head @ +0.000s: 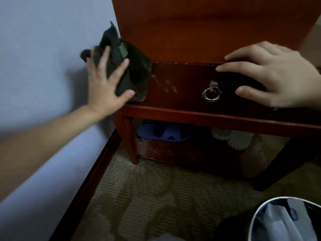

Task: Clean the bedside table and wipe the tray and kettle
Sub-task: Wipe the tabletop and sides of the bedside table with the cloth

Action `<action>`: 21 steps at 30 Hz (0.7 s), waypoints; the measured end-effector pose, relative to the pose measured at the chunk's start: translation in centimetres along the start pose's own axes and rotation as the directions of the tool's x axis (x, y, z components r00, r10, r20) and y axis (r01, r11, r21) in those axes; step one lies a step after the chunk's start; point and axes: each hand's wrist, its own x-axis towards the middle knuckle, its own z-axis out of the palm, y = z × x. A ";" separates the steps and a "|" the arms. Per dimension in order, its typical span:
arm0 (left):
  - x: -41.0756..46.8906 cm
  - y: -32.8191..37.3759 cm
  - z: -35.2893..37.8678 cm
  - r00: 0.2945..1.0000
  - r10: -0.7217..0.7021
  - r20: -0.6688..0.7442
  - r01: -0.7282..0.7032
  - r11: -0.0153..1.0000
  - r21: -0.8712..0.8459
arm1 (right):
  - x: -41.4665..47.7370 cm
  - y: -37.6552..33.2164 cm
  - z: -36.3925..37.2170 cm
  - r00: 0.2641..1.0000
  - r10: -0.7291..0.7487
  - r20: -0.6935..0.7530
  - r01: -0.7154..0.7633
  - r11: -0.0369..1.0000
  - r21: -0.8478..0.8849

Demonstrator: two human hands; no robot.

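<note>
Dark cloth [135, 79] seems soft and floppy, so left hand [102, 84] pins it with splayed fingers at the surface's [191, 32] front-left corner, right hand [278, 77] spread flat on the drawer [173, 84].

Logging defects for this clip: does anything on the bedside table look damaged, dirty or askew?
Whitish streaks mark the drawer front left of the ring pull, and pale specks litter the lower shelf.

Upright reddish-brown bedside table [199, 32], drawer front [177, 87] seemingly dust-streaked, dark cloth [135, 75] at its left corner.
</note>
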 end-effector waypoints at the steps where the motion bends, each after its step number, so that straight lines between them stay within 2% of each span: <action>1: 0.2 2.7 0.6 0.998 -0.066 -0.011 0.066 0.997 -0.028 | 0.1 0.0 0.0 1.000 0.009 -0.001 -0.009 1.000 0.001; 3: 1.1 7.8 1.5 0.993 -0.112 -0.040 0.107 0.989 -0.101 | 0.0 0.0 -0.1 1.000 0.019 -0.002 -0.019 1.000 0.002; 5: 1.9 9.5 1.7 0.995 -0.032 -0.089 0.021 0.993 -0.117 | -0.1 0.0 0.0 1.000 0.010 0.000 -0.010 1.000 -0.006; 8: 1.4 5.5 1.3 0.983 0.151 -0.104 -0.153 0.988 -0.012 | -0.2 0.1 -0.1 1.000 0.016 0.014 -0.016 0.999 0.031; 11: 0.4 0.3 0.4 0.974 0.219 -0.065 -0.212 0.972 0.104 | -0.2 0.1 -0.3 1.000 0.018 0.005 -0.018 0.999 0.039; 14: 0.5 -0.9 0.1 0.970 0.241 -0.040 -0.233 0.962 0.140 | -0.2 0.0 -0.3 1.000 0.013 0.017 -0.013 0.999 0.030; 21: 3.7 10.4 2.2 0.948 0.310 -0.072 -0.308 0.951 0.038 | 0.1 -0.1 -0.6 0.999 0.037 0.013 -0.038 0.998 0.054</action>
